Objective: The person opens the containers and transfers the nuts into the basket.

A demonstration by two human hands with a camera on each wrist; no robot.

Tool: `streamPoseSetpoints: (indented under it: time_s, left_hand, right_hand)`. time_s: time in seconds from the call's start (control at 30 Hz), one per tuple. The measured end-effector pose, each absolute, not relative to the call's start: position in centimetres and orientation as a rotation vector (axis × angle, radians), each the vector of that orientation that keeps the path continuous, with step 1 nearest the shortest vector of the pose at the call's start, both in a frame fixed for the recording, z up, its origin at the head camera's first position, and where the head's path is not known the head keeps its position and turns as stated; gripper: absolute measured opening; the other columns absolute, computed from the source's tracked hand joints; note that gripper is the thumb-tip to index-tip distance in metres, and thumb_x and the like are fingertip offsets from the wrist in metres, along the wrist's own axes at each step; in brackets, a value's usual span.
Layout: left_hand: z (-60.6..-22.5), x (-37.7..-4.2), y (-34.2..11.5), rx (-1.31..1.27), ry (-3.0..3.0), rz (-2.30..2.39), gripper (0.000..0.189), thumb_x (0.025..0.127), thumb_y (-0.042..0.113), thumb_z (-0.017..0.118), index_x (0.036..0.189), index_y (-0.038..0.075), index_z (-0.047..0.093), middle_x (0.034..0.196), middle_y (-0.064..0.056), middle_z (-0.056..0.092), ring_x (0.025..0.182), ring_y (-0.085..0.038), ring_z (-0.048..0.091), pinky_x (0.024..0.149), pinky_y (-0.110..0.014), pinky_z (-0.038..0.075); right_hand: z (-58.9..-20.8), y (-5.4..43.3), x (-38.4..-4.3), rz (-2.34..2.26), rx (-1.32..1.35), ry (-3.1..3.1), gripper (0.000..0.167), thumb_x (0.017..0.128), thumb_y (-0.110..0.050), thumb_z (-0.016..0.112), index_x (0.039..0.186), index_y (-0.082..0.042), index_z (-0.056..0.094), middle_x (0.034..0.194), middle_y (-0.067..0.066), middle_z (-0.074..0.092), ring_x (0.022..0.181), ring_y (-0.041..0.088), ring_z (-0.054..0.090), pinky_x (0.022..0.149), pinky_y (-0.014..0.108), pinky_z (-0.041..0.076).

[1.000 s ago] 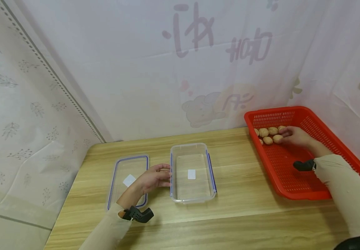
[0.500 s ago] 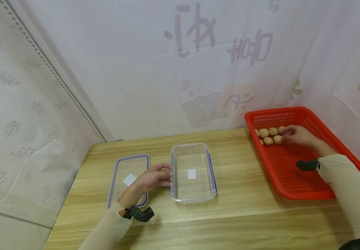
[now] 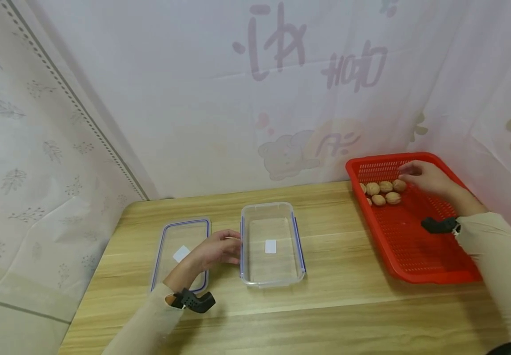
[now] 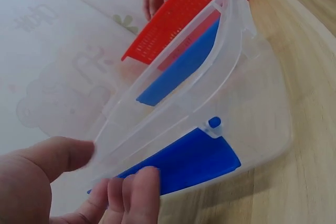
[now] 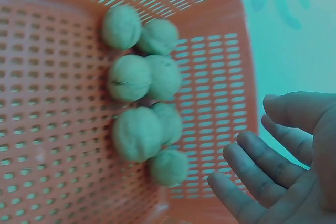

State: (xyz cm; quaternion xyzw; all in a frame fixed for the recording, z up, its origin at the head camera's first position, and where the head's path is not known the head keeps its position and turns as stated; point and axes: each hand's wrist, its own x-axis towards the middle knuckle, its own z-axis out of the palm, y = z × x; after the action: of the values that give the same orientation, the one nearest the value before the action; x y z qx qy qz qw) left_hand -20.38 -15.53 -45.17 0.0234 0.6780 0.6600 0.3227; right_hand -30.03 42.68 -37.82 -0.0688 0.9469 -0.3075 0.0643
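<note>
My right hand (image 3: 428,181) hovers over the far part of the red basket (image 3: 393,264), its fingers apart and holding nothing. Several walnuts (image 3: 385,187) lie at the basket's far left; in the right wrist view the walnuts (image 5: 137,134) sit in two rough rows beside the slotted wall. My left hand (image 3: 218,250) is at the left side of the clear plastic container (image 3: 277,273). Seen from the left wrist, its loosely bent fingers touch the container's blue latch (image 4: 194,163), while the thumb is near the rim.
A clear lid (image 3: 171,246) with a blue seal lies left of the container, partly under my left forearm. Both stand on the wooden table (image 3: 326,315). A printed curtain (image 3: 220,123) hangs behind the table, and another panel hangs at the right beside the basket.
My right hand has lifted off the walnuts and moved slightly up and away, uncovering the rightmost ones. My left hand and the container have stayed in place.
</note>
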Motion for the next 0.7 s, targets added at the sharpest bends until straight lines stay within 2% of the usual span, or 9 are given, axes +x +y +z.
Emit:
streamPoseSetpoints:
  time_s: [0.1,0.17,0.2,0.3,0.4,0.57,0.7]
  left_hand:
    - [-44.6,-20.7,-15.8,0.030,1.846,1.692,0.032,0.106,0.016,0.054,0.126,-0.007,0.051,0.101,-0.008,0.063,0.090,-0.016,0.064,0.072,-0.026,0.062]
    - [-43.9,-21.1,-16.1,0.016,1.909,1.660,0.031,0.106,0.019,0.055,0.124,-0.005,0.052,0.105,-0.009,0.059,0.092,-0.018,0.062,0.071,-0.026,0.062]
    - [-43.5,-21.4,-16.3,0.021,1.940,1.644,0.032,0.107,0.021,0.055,0.124,-0.006,0.052,0.108,-0.011,0.058,0.095,-0.020,0.062,0.073,-0.028,0.062]
    - [-42.0,-22.6,-16.9,0.053,2.020,1.588,0.039,0.108,0.025,0.053,0.128,-0.008,0.047,0.121,-0.020,0.051,0.104,-0.026,0.059,0.081,-0.032,0.063]
    - [-40.1,-23.9,-17.3,0.086,2.083,1.556,0.045,0.109,0.026,0.050,0.133,-0.011,0.042,0.130,-0.028,0.046,0.107,-0.027,0.058,0.086,-0.035,0.062]
    - [-36.7,-26.3,-17.7,0.120,2.364,1.493,0.046,0.108,0.026,0.050,0.136,-0.010,0.045,0.130,-0.029,0.052,0.104,-0.030,0.062,0.089,-0.042,0.062]
    - [-34.8,-28.1,-18.2,0.187,2.752,1.258,0.049,0.108,0.030,0.052,0.139,-0.007,0.048,0.133,-0.028,0.055,0.117,-0.040,0.058,0.098,-0.052,0.055]
  right_hand:
    - [-36.8,42.1,-30.1,-0.895,-0.239,2.910,0.042,0.105,-0.021,0.059,0.132,0.011,0.054,0.127,0.033,0.058,0.107,0.034,0.058,0.071,0.015,0.048]
    - [-36.2,41.6,-30.2,-0.872,-0.260,2.940,0.041,0.103,-0.020,0.061,0.131,0.010,0.055,0.125,0.032,0.060,0.107,0.033,0.059,0.076,0.018,0.048]
    - [-35.9,41.2,-30.3,-0.856,-0.267,2.952,0.041,0.103,-0.020,0.061,0.131,0.010,0.056,0.125,0.032,0.060,0.109,0.034,0.059,0.080,0.021,0.048]
    - [-35.0,40.1,-30.5,-0.858,-0.304,2.942,0.041,0.103,-0.018,0.060,0.131,0.012,0.054,0.126,0.035,0.059,0.115,0.044,0.058,0.091,0.041,0.051]
    - [-34.0,38.9,-30.8,-0.860,-0.328,2.922,0.040,0.104,-0.017,0.059,0.131,0.013,0.053,0.127,0.037,0.057,0.118,0.050,0.055,0.098,0.057,0.048]
    - [-32.4,36.3,-31.4,-0.850,-0.343,2.899,0.044,0.104,-0.021,0.059,0.134,0.010,0.051,0.131,0.037,0.054,0.122,0.051,0.051,0.102,0.065,0.044]
    - [-31.8,34.0,-32.1,-0.833,-0.371,2.879,0.049,0.104,-0.025,0.059,0.138,0.009,0.048,0.137,0.038,0.049,0.129,0.052,0.044,0.108,0.068,0.038]
